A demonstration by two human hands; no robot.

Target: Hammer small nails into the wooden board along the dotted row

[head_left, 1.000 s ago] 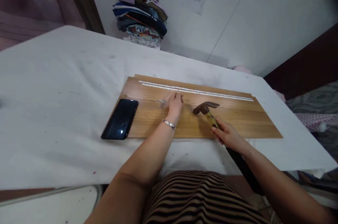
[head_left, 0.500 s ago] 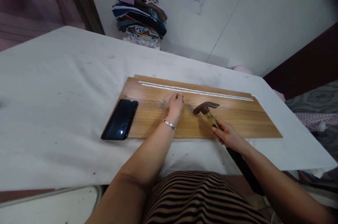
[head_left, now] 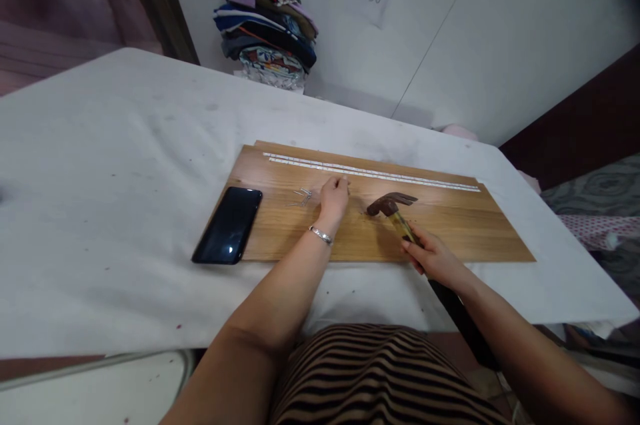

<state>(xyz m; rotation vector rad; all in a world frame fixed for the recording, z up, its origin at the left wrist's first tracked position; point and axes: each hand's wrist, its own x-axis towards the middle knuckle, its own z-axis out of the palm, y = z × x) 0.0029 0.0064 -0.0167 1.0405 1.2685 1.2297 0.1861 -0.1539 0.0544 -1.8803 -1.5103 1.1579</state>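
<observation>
My right hand [head_left: 429,253] is wrapped round the handle of a claw hammer [head_left: 393,203]. The rusty hammer head is low over the wooden board [head_left: 480,231], its claw toward the right; whether it touches the wood I cannot tell. My left hand [head_left: 334,199] is closed above the board, fingertips pinched together, and what they hold, if anything, is hidden. Just left of it lie several loose nails [head_left: 303,197]. Two white measuring strips [head_left: 370,173] run along the far part of the board, beyond both hands.
A black phone [head_left: 228,225] lies over the board's left end. Underneath is a table with a white cloth [head_left: 125,211]. Folded fabrics [head_left: 267,25] are stacked against the wall behind it. A pale chair or stool [head_left: 100,391] stands at the lower left.
</observation>
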